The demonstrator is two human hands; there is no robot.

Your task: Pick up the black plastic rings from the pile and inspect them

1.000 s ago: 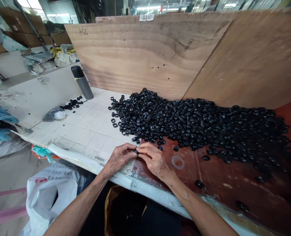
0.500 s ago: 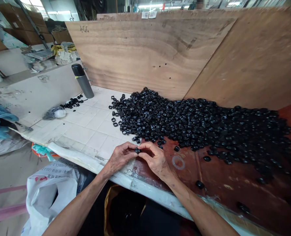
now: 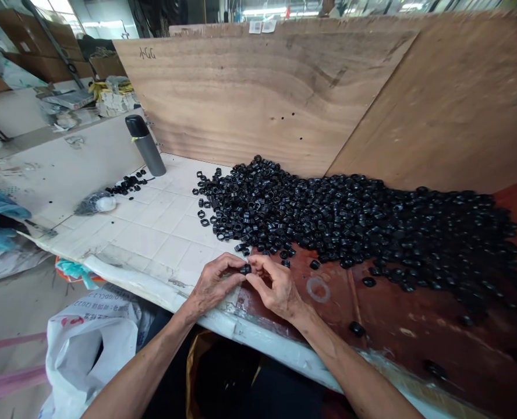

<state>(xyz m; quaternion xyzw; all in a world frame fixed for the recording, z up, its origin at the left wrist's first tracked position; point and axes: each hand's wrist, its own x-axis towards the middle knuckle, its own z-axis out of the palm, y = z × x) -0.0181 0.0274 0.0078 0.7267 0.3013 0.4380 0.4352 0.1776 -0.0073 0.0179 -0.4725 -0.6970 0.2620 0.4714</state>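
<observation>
**Q: What changes from the frame 0.5 s earlier?**
A: Little. The 2 hands remain together near the front edge of the tabletop, and the fingers (image 3: 262, 270) of the right hand now sit slightly more spread.

**Q: What is the state of each hand?**
A: The left hand (image 3: 217, 284) is closed to a pinch, with thumb and fingers on 1 small black ring (image 3: 245, 269). The right hand (image 3: 278, 288) is partly closed, its fingertips on the same ring from the opposite side. Neither hand is open.

**Q: Where is the ring?**
A: It is between the 2 hands, above the junction of the white tiled tabletop (image 3: 153, 238) and a red-brown board (image 3: 328, 314). Whether it touches either surface cannot be told.

**Q: What lies nearby?**
A: A large pile of black rings (image 3: 350, 227) spreads across tiles and board, its near edge just beyond the hands, against a plywood panel (image 3: 250, 99). A few loose rings lie on the board. Further left, a small cluster of rings (image 3: 130, 184) lies near a thermos flask (image 3: 145, 145).
</observation>
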